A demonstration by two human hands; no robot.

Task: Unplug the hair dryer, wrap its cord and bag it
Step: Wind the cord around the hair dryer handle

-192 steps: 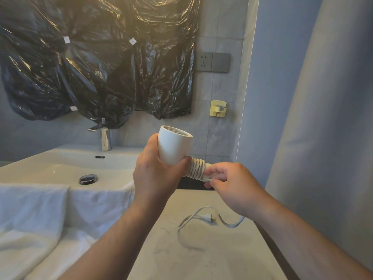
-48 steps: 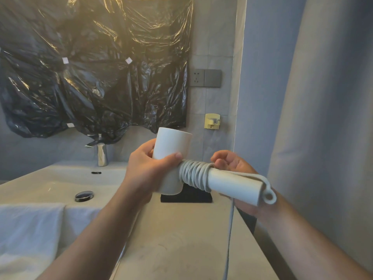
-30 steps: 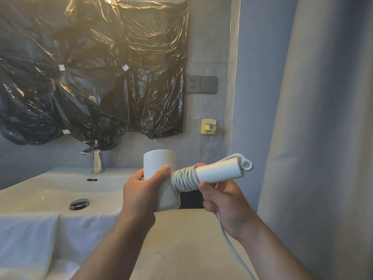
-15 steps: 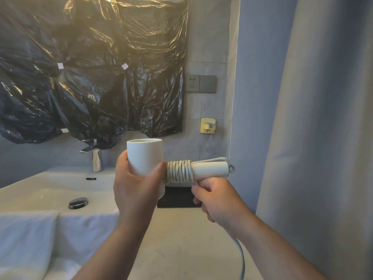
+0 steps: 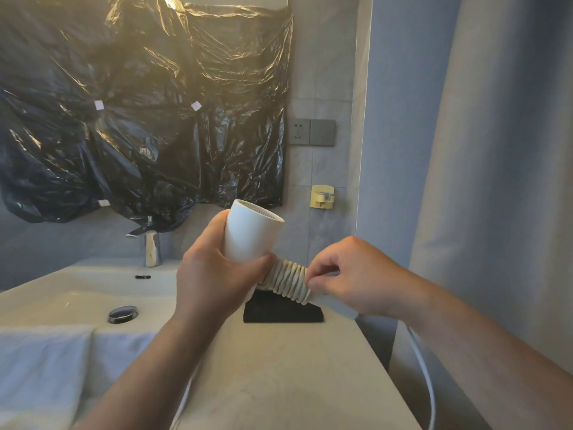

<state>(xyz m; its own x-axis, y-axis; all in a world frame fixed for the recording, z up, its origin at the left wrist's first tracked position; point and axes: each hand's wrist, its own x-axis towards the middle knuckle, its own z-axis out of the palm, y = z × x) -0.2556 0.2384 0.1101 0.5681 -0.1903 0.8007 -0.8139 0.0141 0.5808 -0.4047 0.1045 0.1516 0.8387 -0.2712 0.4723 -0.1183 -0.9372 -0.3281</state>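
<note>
1. White towel [image 5: 43,367] lies bottom left, draped over the front edge of the sink [image 5: 77,293].
2. Sink is white, with a metal drain plug [image 5: 122,314] in the basin and a chrome tap [image 5: 148,243] standing at its back edge.
3. Black plastic sheet [image 5: 139,119] covers the wall above the sink, with small white tape bits on it.
4. Left hand [image 5: 214,283] is closed around the barrel of the white hair dryer [image 5: 249,235], thumb pressed on the front of the barrel near the handle joint; the vent end points up and slightly right.
5. Hair dryer is held in the air above the pale counter [image 5: 279,377], mid frame, touching nothing but the hands.
6. Cord [image 5: 290,282] is coiled in tight turns around the handle next to the barrel; the loose part hangs down on the right, past the right forearm and off the bottom edge.
7. Black flat thing [image 5: 282,310] sits on the counter by the wall, right behind the dryer.
8. Right hand [image 5: 353,277] is curled over the handle, fingertips [image 5: 313,282] pinched on the last coil; the handle end is hidden under the hand.
9. Grey wall socket [image 5: 311,132] and a yellow hook [image 5: 322,197] are on the tiled wall above.
10. Pale curtain [image 5: 496,181] fills the right side.
</note>
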